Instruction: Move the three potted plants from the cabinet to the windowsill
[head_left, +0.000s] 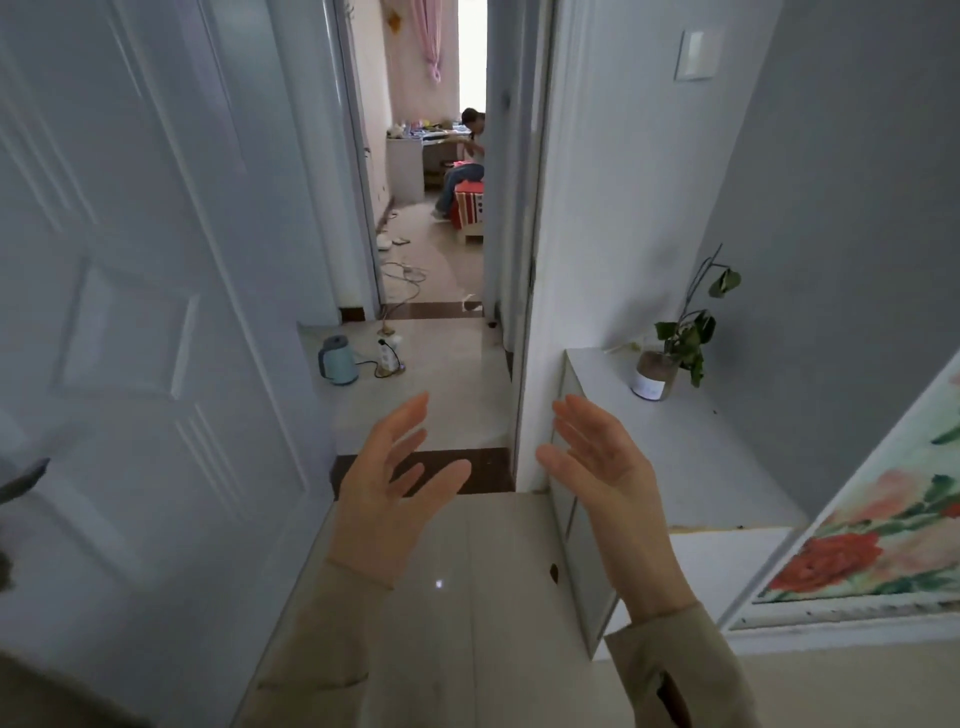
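One potted plant (658, 371) with a white and glass pot and drooping green leaves stands on the far end of a low white cabinet (691, 457) at the right, against the grey wall. My left hand (387, 486) and my right hand (605, 467) are raised in front of me, palms facing each other, fingers spread, holding nothing. Both hands are well short of the plant, to its lower left. No other potted plant and no windowsill are in view.
An open white door (130, 312) fills the left. A pale blue kettle (337, 360) and a power strip with cables lie on the hallway floor ahead. A person sits in the far room. A floral framed picture (878, 530) leans at the right.
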